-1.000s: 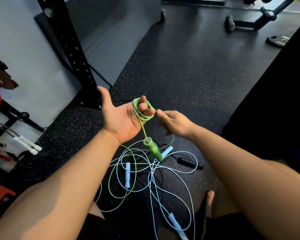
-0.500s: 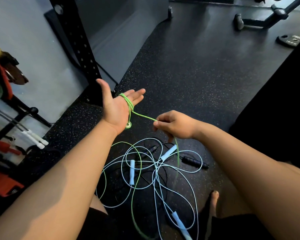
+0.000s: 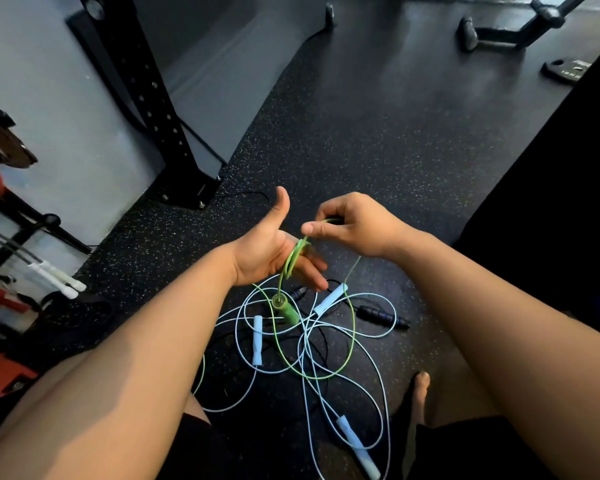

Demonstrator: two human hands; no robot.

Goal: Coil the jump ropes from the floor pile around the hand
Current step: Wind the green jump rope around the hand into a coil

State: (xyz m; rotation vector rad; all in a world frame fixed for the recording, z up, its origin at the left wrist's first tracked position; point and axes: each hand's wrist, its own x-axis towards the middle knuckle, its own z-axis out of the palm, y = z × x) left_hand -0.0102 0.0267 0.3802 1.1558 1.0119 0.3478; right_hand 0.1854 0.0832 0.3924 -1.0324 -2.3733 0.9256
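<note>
Your left hand [image 3: 264, 251] is flat and relaxed, palm up, thumb raised, fingers straight. It works as the spool, so it grips nothing; a few turns of the green rope [image 3: 293, 259] sit round the fingers. Your right hand [image 3: 354, 230] pinches that same rope between thumb and forefinger, just above and beside the left fingertips. My read is it's carrying the strand over for another turn. The green handle [image 3: 288, 311] hangs off the wraps below the left hand, probably as the anchored starting end, so its weight keeps the turns snug. From the right hand, the free green strand drops into the pile [image 3: 326, 358] and runs as a wide loop through it. The pile lies on the floor [image 3: 361, 150] directly under your hands, well clear of the left wall edge where the rack upright [image 3: 146, 98] is bolted. Also in the pile: pale blue ropes [image 3: 305, 393] with their handles, and a black handle [image 3: 381, 317] at the right side. The green loop crosses the blue ones, so it may snag as you pull. Only green is on the hand so far; most of the job remains.
</note>
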